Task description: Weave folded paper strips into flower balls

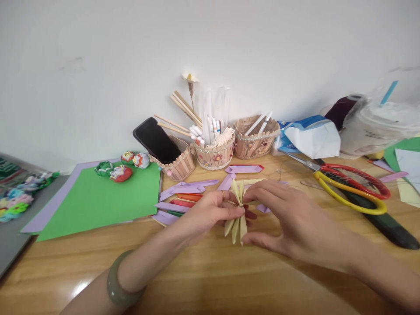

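Head view: left hand (210, 212) closed, thumb and fingers pinching pleated yellow paper (235, 228) at its gathered middle, over the table (197, 275). Right hand (288, 214) curved half open, fingertips at the paper's right side; firm grip couldn't be told. Green sheet (108, 199) lay left.

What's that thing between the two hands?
Pale yellow pleated paper; the left hand pinches its middle, and the right hand is at its right side. The head view shows this.

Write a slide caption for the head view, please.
Left hand pinches folded yellow paper at its middle, right hand alongside, above a wood-grained table.
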A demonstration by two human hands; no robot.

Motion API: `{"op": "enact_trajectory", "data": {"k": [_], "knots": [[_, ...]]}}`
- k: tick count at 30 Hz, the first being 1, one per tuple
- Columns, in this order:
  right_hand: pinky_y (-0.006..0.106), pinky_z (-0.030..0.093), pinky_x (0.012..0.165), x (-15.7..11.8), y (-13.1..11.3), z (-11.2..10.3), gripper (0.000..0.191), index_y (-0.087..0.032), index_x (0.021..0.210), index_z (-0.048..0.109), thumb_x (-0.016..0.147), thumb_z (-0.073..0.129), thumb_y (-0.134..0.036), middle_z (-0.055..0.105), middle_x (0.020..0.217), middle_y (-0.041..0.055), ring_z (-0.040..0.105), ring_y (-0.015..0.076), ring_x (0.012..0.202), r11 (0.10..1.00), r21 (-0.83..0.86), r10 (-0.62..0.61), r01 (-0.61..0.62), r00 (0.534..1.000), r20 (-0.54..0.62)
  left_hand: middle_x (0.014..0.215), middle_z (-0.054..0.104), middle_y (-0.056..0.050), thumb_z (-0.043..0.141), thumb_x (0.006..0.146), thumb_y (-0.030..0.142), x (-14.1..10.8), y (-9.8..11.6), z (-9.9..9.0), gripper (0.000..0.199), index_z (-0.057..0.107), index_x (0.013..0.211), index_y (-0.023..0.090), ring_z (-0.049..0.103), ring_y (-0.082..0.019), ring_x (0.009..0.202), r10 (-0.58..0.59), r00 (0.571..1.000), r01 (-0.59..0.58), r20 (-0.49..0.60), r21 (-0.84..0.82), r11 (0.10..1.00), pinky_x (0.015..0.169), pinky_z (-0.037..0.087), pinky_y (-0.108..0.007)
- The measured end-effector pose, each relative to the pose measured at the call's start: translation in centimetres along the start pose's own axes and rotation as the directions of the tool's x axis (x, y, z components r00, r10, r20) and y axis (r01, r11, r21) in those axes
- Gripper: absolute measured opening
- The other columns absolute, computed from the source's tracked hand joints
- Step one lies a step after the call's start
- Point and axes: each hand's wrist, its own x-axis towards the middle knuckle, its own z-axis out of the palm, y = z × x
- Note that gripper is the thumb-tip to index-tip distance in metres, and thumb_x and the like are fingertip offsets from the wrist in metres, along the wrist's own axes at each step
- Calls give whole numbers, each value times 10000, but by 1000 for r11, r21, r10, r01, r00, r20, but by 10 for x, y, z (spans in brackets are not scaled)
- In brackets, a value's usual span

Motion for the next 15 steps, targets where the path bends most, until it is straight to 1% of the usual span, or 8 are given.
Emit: {"op": "enact_trajectory", "data": {"k": [2,5,8,11,13,15], "knots": [[330,411,623,1,-2,2,322,-169,850,556,704,663,-435,599,793,61,552,223,732,998,-61,-3,3,1000,10,707,685,-37,742,623,285,0,0,0,259,588,771,140,635,-150,722,-3,1000,3,-7,-8,1000,660,437,-243],[325,394,605,2,-2,6,247,-173,771,543,739,635,-400,582,760,56,533,216,703,991,-128,-26,28,1000,14,653,669,-12,755,605,270,1,0,2,253,578,732,141,616,-125,640,-10,1000,10,-4,-28,1000,617,431,-231],[309,393,602,1,0,7,176,-175,784,540,785,598,-341,573,787,56,518,202,714,994,-97,-43,47,998,38,642,666,-8,768,588,285,0,0,3,283,576,738,142,604,-115,609,-30,1000,30,9,-33,999,593,429,-224],[302,402,610,0,1,4,149,-177,830,550,809,576,-323,575,805,57,521,195,728,998,-33,-43,45,997,61,680,680,-28,767,588,314,-1,1,4,301,583,752,141,623,-134,654,-41,999,41,6,-15,999,611,435,-232],[305,403,606,0,-1,1,188,-179,833,554,791,592,-358,579,798,57,525,197,721,999,-13,-34,34,997,64,712,684,-37,758,597,325,-1,1,4,300,586,762,143,634,-147,671,-47,999,47,8,-19,999,632,447,-247],[317,403,605,1,-3,0,274,-180,801,549,732,637,-430,576,769,52,526,204,704,1000,-26,-14,15,998,54,716,679,-34,754,604,323,-1,1,4,290,586,757,142,638,-147,656,-51,999,51,9,-36,998,645,457,-260]]}}
